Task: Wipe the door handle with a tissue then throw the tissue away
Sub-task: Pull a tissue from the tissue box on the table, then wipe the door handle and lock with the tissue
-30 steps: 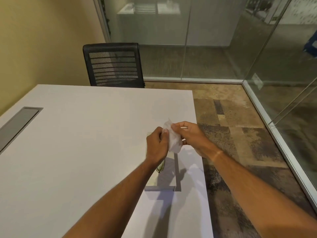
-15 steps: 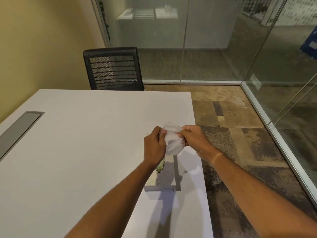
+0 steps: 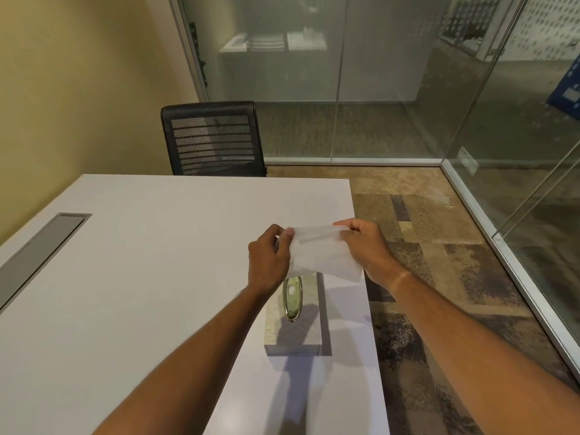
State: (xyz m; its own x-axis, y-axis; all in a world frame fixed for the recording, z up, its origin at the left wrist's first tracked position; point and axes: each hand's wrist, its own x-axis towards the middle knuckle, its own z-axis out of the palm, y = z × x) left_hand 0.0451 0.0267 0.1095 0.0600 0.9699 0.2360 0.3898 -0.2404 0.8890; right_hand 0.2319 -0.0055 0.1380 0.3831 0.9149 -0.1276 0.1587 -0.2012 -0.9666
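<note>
We note the thin white tissue (image 3: 323, 255), bunched a moment ago, now spread flat between our left hand (image 3: 270, 259) and right hand (image 3: 365, 246), both pinching its upper corners above the marble-look tissue box (image 3: 295, 324). No door handle apparent; wiping not begun.

The tissue (image 3: 321, 254) and left hand (image 3: 270, 262) hide the far end of the tissue box (image 3: 295, 328); the chair (image 3: 213, 139) shows only its backrest behind the surface (image 3: 141, 262), whose near and left sides run off frame
</note>
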